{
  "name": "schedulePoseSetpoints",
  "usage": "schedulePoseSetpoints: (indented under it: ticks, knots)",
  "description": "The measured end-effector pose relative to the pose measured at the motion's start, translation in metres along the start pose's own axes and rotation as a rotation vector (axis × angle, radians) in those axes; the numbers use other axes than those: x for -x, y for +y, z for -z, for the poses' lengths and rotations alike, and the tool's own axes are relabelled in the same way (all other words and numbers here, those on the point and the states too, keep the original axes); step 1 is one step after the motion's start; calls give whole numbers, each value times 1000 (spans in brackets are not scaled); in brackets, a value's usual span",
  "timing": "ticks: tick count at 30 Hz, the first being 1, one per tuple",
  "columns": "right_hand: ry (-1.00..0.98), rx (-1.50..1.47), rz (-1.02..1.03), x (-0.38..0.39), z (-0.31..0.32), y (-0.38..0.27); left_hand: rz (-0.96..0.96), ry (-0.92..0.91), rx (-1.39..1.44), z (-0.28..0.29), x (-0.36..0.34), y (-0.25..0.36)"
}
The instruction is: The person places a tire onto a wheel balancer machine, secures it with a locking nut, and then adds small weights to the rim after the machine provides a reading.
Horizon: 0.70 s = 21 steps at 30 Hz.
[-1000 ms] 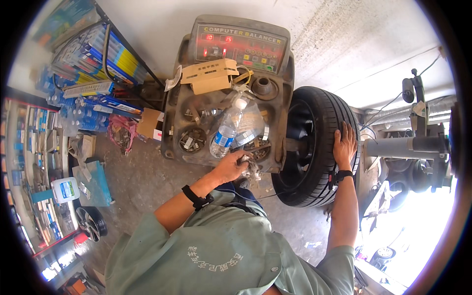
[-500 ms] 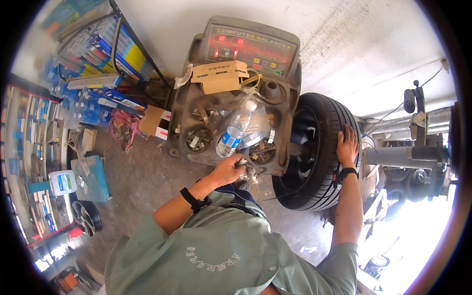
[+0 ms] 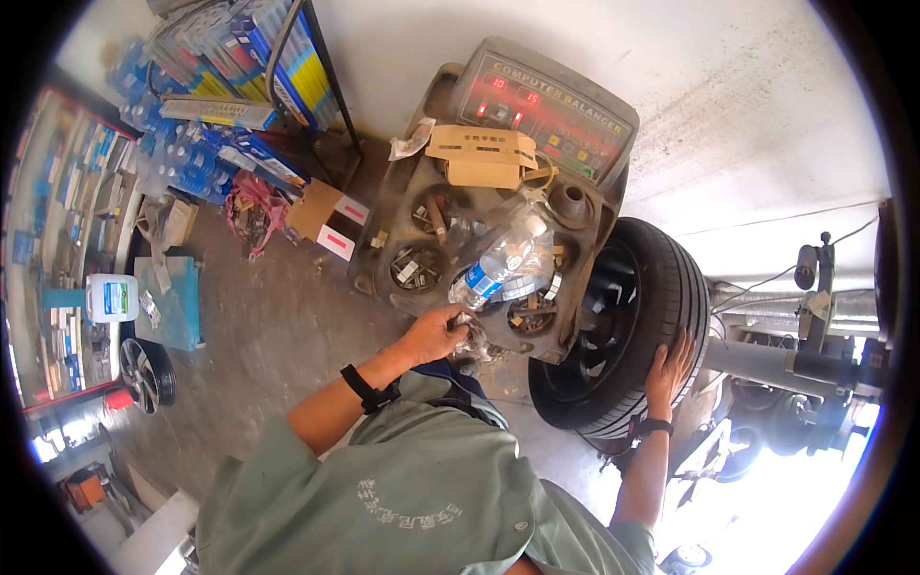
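My left hand is closed on a crumpled, dirty grey rag at the near edge of the wheel balancer. My right hand lies open on the tread of a black tyre, fingers stretched along the grooves. The tyre stands upright at the machine's right side, its dark rim facing the balancer. A clear plastic bottle with a blue label leans over the tray, just beyond my left hand. Small metal wheel weights fill the tray's round wells.
A cardboard box and a dark cone sit on the tray below the lit red display. At left are a shelf of boxes, a teal case, a white jug and a loose wheel rim. A grey machine arm stands right.
My right hand has slid or moved nearer to me along the tyre's tread. The view has tilted, so the balancer appears turned. My left hand keeps its hold on the rag.
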State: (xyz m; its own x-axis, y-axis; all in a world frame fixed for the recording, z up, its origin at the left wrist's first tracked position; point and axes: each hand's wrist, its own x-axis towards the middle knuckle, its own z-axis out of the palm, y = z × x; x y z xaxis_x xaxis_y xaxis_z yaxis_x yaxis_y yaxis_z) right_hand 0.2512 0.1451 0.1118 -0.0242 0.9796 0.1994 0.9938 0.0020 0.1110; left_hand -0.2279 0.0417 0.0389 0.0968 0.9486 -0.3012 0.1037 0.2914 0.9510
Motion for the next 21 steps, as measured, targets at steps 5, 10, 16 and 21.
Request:
schedulePoseSetpoints:
  ticks: [5,10,16,21]
  knots:
    - [-99,-92,7,-23,16,-19,-15,-37,-6,3,-2,-10]
    - [-50,-186,-48,-13,21,-6,-14,-110,87,-4,-10,6]
    - [119,-104,-51,18,3,-9,-78,-88,-65,-5,-19,14]
    - [46,-61,-101,-4,0,-29,94,-160,152,-25,-27,7]
